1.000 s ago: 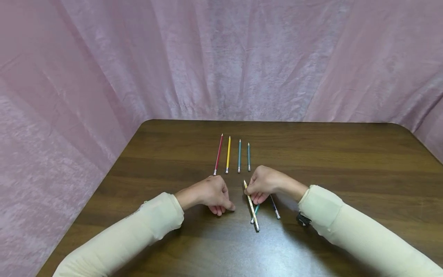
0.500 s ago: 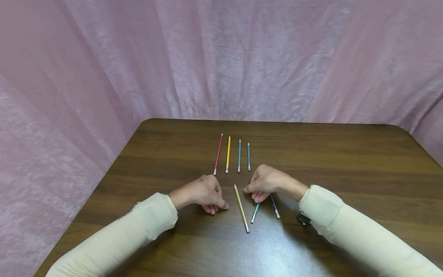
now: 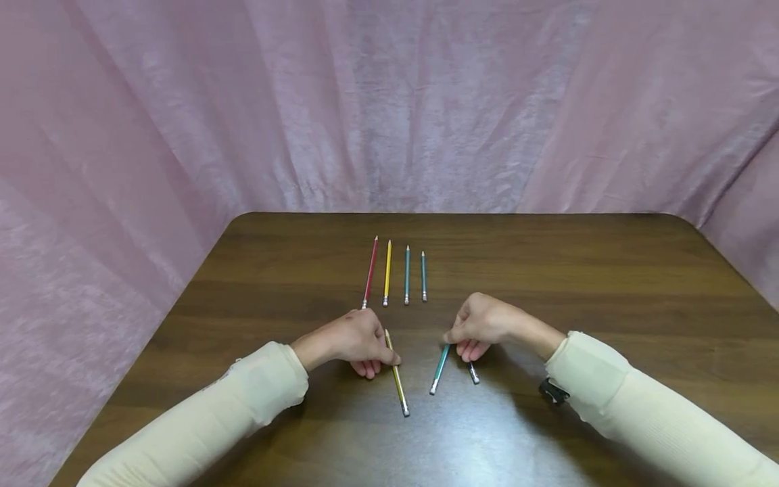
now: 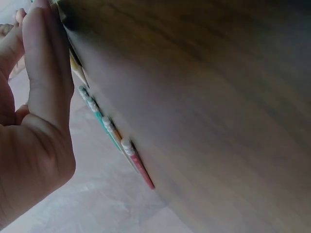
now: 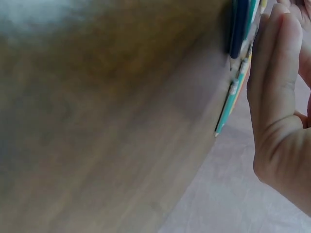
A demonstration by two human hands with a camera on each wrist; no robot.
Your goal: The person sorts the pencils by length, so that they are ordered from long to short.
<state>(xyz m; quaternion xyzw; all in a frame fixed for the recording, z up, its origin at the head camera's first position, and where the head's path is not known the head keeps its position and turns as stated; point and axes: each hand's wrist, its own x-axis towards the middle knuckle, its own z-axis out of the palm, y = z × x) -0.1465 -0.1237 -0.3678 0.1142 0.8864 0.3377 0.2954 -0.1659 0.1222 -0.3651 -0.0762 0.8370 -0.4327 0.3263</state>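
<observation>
My left hand (image 3: 365, 341) has its thumb and finger on a yellow striped pencil (image 3: 399, 385), seemingly pinching it above its middle. The pencil lies slanted, eraser end toward me. Across from it, my right hand (image 3: 483, 321) has thumb and finger at the upper end of a teal pencil (image 3: 439, 370); that tip is hidden by the fingers. Partly under the right hand lies a dark pencil (image 3: 473, 373), with its eraser end showing. In the right wrist view the dark pencil (image 5: 238, 29) appears close beside the fingers.
Beyond the hands a row of pencils points away from me: red (image 3: 370, 270), yellow (image 3: 387, 270), teal (image 3: 407, 274) and a shorter teal one (image 3: 423, 276). The brown wooden table (image 3: 578, 270) ends at a pink curtain (image 3: 389, 108).
The yellow striped pencil has left my right hand and shifted left to my left hand. My right hand has moved slightly right, onto the teal pencil's upper end. The head view has shifted a little.
</observation>
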